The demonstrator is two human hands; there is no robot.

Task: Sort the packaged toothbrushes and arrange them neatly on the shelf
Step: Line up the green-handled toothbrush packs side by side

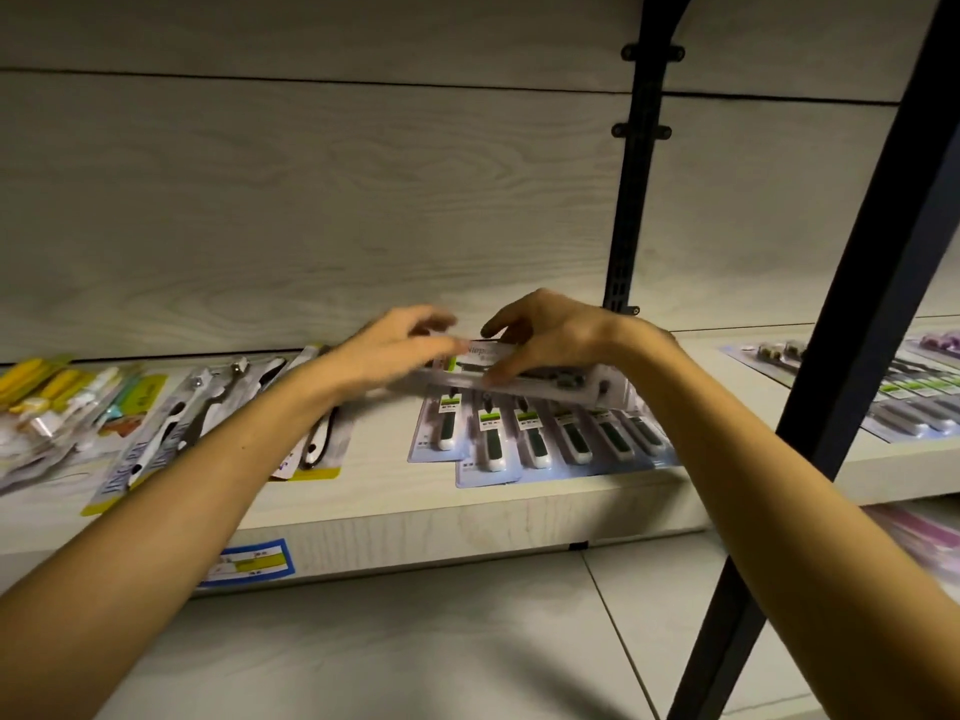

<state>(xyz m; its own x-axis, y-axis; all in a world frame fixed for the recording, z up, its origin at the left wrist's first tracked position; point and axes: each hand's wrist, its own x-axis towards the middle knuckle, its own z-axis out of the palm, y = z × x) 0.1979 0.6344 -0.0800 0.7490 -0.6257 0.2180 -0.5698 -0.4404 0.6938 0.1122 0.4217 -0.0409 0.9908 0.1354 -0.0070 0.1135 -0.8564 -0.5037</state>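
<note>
A flat toothbrush pack [550, 380] with a grey card is held level just above the shelf [467, 517], over a row of overlapping packs with dark-green-handled toothbrushes [545, 444]. My right hand [545, 337] grips this pack from above, fingers curled over its far edge and thumb on its front. My left hand [400, 350] is blurred, its fingers spread and loosely bent at the pack's left end. To the left lie yellow-backed packs with black-and-white toothbrushes [171, 433] and a mixed pile of yellow and teal packs [57, 402].
A black metal upright [631, 200] stands against the back panel behind my right hand. A slanted black frame bar [852, 356] crosses the right side. More toothbrush packs [914, 397] lie on the shelf beyond it. A blue price label [249, 561] sits on the shelf's front edge.
</note>
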